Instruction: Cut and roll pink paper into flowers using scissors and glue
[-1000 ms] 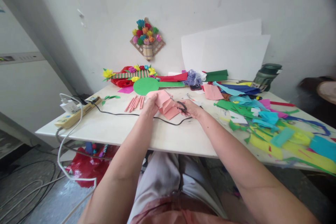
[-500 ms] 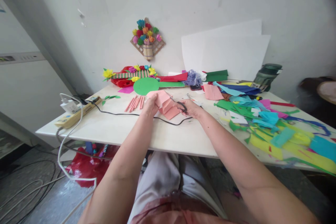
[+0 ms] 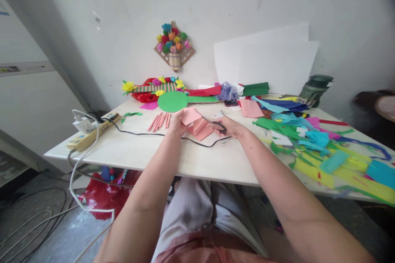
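My left hand (image 3: 177, 125) pinches a piece of pink paper (image 3: 189, 116) above the white table. In my right hand (image 3: 230, 126) is a pair of scissors (image 3: 219, 126), its blades pointing left toward the paper's right edge. Whether the blades touch the paper I cannot tell. Just below lies another folded piece of pink paper (image 3: 202, 130), partly covered by the held one. Several rolled pink paper sticks (image 3: 159, 122) rest to the left of my left hand. Behind the hands lies a round green paper shape (image 3: 173, 101) with a long strip.
A power strip (image 3: 92, 132) with a white charger sits at the left, and its black cable (image 3: 138, 134) crosses beneath my hands. Colored paper scraps (image 3: 317, 139) cover the right side. A green bottle (image 3: 314, 91) stands at the back right. Paper flowers (image 3: 160, 84) lie behind.
The scissors have drawn back slightly to the right, away from the held pink paper. The held paper looks smaller and separate from the folded piece below. My left hand has hardly moved.
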{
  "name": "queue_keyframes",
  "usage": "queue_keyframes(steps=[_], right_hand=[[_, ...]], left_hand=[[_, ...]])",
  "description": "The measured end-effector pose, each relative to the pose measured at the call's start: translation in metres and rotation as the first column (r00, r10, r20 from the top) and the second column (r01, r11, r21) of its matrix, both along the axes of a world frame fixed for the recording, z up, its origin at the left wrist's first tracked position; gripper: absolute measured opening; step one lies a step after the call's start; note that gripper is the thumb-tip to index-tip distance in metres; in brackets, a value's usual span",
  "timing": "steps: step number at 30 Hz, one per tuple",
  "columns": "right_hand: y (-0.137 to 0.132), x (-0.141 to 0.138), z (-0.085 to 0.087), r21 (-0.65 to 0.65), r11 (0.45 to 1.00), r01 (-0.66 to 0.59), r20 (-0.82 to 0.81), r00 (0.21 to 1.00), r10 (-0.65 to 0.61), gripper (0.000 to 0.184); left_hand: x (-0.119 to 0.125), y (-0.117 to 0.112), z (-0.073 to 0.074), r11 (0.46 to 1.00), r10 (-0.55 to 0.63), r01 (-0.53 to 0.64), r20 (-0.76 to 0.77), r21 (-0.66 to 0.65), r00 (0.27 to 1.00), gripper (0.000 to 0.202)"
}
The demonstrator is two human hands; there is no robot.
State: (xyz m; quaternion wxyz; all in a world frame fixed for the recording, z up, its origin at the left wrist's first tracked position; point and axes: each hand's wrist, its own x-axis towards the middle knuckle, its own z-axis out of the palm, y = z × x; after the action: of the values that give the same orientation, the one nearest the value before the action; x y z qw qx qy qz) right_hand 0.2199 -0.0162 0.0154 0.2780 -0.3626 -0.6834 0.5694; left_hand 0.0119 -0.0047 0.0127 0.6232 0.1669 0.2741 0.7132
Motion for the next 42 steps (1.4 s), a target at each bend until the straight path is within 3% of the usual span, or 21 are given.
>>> queue_keyframes(steps=[10,24,42], right_hand=[[-0.002,0.0,0.0,-0.031,0.999,0.026,0.028,0.999,-0.026,0.035],[0.001,-0.002,-0.004,0.0,0.999,0.033,-0.04,0.999,-0.033,0.033],[-0.002,-0.008,-0.002,-0.097,0.995,0.038,-0.129,0.99,-0.051,0.037]], left_hand=[[0.002,0.005,-0.004,0.994,-0.015,0.014,0.006,0.11,1.0,0.009],[0.001,0.008,-0.006,0.992,-0.042,0.039,0.02,0.121,0.999,0.013],[0.002,0.003,-0.005,0.979,-0.062,0.068,-0.04,0.19,0.997,0.011]])
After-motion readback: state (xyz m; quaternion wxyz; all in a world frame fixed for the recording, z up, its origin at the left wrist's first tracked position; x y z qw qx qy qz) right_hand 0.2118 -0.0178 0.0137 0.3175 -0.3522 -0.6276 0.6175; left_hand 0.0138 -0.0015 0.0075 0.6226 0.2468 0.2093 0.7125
